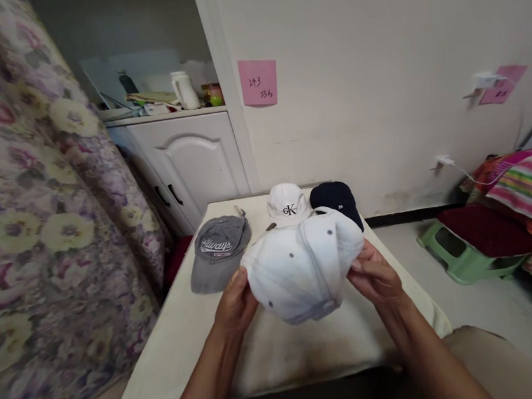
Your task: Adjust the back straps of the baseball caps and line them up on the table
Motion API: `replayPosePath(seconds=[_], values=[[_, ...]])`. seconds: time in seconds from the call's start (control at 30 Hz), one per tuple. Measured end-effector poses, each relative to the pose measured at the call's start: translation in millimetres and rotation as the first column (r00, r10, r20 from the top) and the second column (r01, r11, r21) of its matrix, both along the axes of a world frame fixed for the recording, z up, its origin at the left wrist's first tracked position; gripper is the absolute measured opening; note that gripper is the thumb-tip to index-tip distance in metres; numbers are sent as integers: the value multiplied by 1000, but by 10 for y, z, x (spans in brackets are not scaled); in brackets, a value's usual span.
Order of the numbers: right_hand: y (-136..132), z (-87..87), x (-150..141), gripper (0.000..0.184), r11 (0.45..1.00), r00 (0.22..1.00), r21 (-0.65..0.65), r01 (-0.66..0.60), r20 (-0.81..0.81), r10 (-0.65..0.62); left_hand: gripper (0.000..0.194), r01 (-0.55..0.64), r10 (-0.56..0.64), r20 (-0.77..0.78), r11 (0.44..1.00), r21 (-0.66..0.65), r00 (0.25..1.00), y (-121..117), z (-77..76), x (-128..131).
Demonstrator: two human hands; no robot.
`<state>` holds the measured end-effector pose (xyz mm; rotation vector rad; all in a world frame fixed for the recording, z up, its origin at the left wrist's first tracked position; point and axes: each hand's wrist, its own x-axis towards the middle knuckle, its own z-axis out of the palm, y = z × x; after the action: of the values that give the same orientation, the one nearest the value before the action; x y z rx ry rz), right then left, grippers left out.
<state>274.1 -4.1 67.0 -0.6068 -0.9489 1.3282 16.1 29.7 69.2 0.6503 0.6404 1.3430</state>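
Note:
A white baseball cap (298,272) is held up over the table between my two hands, its crown with small eyelets facing me. My left hand (235,299) pinches its left edge, thumb on top. On the other side, my right hand (375,273) grips the right edge with closed fingers. A grey baseball cap (219,253) with white lettering lies behind my left hand. Farther back sit a white hat (288,202) with black letters and a dark navy cap (336,199), both partly covered by the held cap.
The caps are over a table with a cream cloth (178,357). A floral curtain (51,249) hangs at left, beside a white cabinet (194,163) bearing a white jug (185,90). On the right stands a green stool (465,260). A pink note (259,82) is on the wall.

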Motion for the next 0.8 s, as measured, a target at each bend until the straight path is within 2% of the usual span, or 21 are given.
replayPosePath(seconds=[0.1, 0.2, 0.27, 0.4, 0.5, 0.7, 0.8], values=[[-33, 3, 141, 56, 982, 977, -3, -187, 103, 186, 15, -22, 25, -85, 999, 42, 996, -66, -33, -34], [-53, -15, 188, 53, 889, 857, -54, -454, 247, 453, 22, 14, -2, -167, 998, 66, 986, -184, -108, -101], [-56, -45, 159, 49, 839, 801, -73, -540, 263, 538, 29, 16, 1, -188, 996, 87, 982, -257, -131, -155], [-45, -108, 61, 41, 867, 863, -17, -498, 96, 497, 37, 84, -40, -287, 987, 141, 957, -355, -48, -249], [-42, -102, 31, 39, 880, 876, -19, -475, 77, 475, 36, 135, -81, -338, 981, 140, 938, -417, 50, -283], [-97, -7, -32, 38, 896, 896, -40, -442, 18, 443, 36, 60, -35, -286, 995, 77, 957, -530, 107, -234], [-116, 45, -144, 28, 952, 953, -50, -301, -2, 302, 37, -67, 76, -265, 997, 40, 961, -499, 133, -124]])
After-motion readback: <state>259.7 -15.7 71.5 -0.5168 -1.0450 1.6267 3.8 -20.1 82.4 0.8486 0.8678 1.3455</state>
